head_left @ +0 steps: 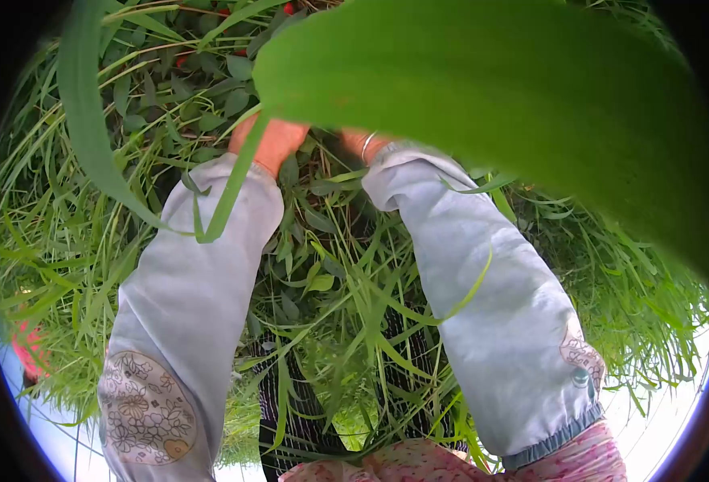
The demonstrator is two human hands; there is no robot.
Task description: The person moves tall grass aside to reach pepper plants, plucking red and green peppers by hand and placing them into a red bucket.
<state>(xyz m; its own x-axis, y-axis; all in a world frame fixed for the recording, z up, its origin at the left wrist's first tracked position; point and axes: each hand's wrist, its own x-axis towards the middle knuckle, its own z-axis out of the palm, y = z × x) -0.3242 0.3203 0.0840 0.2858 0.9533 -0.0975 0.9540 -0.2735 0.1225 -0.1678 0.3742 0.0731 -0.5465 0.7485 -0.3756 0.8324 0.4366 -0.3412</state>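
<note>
My left hand (pixel 280 145) reaches forward into leafy plants and long grass. Beside it on the right is my right hand (pixel 356 143), with a light band around the wrist. A broad green leaf (pixel 451 80) hangs close to the camera and covers the fingers of both hands, so whatever they hold or touch is hidden. Dark green leafy plants (pixel 238 84) surround the left hand. Loose pale sleeves, the left sleeve (pixel 202 241) and the right sleeve (pixel 483 297), cover both forearms.
Long grass (pixel 57 217) grows thickly on both sides, and grass blades (pixel 379 297) rise between my arms. Small red things (pixel 182 60) show among the leaves at upper left. Something pinkish red (pixel 29 349) is at the far left edge. My dark-trousered leg (pixel 290 402) is below.
</note>
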